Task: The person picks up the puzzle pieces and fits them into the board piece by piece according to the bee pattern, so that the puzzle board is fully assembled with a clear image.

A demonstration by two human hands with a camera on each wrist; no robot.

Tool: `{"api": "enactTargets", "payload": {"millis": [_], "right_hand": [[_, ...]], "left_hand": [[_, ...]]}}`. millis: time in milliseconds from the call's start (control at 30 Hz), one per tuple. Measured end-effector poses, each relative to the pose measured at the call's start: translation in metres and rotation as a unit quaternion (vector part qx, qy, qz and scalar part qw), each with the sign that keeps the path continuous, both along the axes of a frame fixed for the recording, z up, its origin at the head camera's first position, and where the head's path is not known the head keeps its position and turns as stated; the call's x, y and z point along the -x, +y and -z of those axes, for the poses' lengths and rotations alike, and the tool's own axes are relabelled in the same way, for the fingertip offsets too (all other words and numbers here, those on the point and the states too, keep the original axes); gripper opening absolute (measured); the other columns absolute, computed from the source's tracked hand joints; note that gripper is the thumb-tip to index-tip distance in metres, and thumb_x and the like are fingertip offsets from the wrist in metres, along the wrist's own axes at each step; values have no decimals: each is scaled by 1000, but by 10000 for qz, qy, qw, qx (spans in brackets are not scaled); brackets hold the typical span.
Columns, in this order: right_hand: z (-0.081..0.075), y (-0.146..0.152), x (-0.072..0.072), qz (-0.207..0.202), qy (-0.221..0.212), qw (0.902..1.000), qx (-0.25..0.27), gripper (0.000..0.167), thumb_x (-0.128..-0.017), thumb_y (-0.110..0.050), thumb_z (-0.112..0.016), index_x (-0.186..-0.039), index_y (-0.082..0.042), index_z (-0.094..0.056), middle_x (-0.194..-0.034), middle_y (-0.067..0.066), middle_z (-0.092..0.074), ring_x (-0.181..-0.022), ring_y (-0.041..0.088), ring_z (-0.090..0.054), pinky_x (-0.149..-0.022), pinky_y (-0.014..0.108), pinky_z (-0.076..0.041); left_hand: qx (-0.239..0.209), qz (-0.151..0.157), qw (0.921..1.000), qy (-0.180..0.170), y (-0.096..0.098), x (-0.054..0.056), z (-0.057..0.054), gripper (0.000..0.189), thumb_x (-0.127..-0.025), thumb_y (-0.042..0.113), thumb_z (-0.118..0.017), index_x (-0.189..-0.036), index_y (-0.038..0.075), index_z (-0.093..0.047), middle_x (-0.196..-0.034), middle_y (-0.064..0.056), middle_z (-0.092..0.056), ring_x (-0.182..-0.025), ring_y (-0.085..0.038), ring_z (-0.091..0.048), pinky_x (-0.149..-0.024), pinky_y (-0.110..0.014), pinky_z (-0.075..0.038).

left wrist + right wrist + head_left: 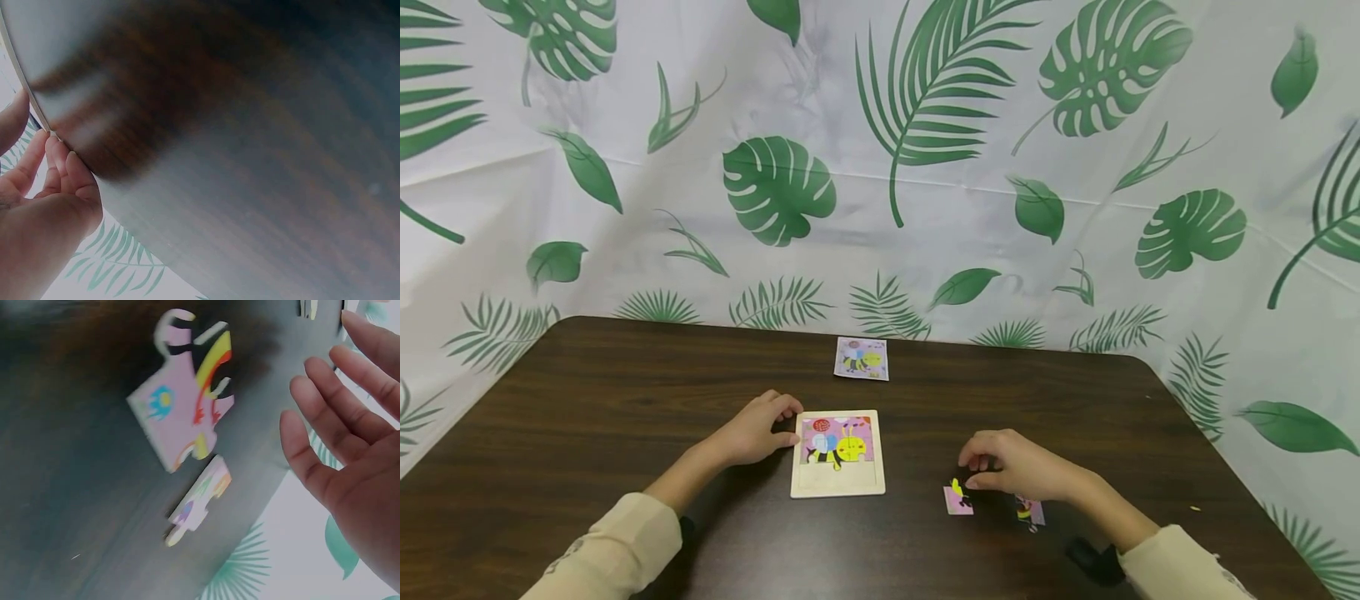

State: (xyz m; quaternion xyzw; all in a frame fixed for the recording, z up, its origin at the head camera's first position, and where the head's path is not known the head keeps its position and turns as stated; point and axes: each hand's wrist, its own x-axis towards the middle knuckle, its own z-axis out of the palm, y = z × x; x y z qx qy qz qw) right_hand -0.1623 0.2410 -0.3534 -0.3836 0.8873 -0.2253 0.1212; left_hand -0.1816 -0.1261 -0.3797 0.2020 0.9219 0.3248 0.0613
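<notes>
A wooden puzzle board [838,481] lies on the table, its upper part filled with a yellow and black bee picture and its lower strip bare wood. My left hand [758,432] touches the board's left edge with thumb and fingertips. To the right, my right hand [1018,468] hovers with loosely bent fingers, close beside a pink puzzle piece [957,502] with a yellow tip. Under that wrist, partly hidden, is another piece [1032,512]. In the right wrist view, a larger pink piece [178,400] and a smaller one [201,497] lie apart from the spread fingers [325,406].
A square picture card [861,359] of the same bee lies near the far edge of the dark wooden table [700,367]. Behind it hangs a white cloth [850,250] with green leaves. A tiny yellowish scrap [1195,508] lies at the right.
</notes>
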Motion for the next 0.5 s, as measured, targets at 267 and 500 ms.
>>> {"api": "enactTargets", "payload": {"millis": [267, 500], "right_hand": [[8, 11, -16, -105, 191, 9995, 231, 20, -82, -25, -68, -95, -11, -62, -88, -6, -54, -76, 7, -49, -64, 24, -46], [21, 11, -22, 76, 571, 9975, 418, 23, -79, -27, -70, -95, -14, -59, -87, -10, -51, -77, 5, -47, -64, 22, -44]], "left_hand": [[-1, 44, 10000, 48, -1, 1, 1, 31, -81, 9, -68, -108, 2, -56, -95, -8, -49, -91, -25, -48, -83, -43, -41], [2, 44, 9999, 94, -1, 1, 2, 30, -81, 9, -69, -107, 1, -56, -95, -8, -49, -91, -25, -48, -83, -43, -41]]}}
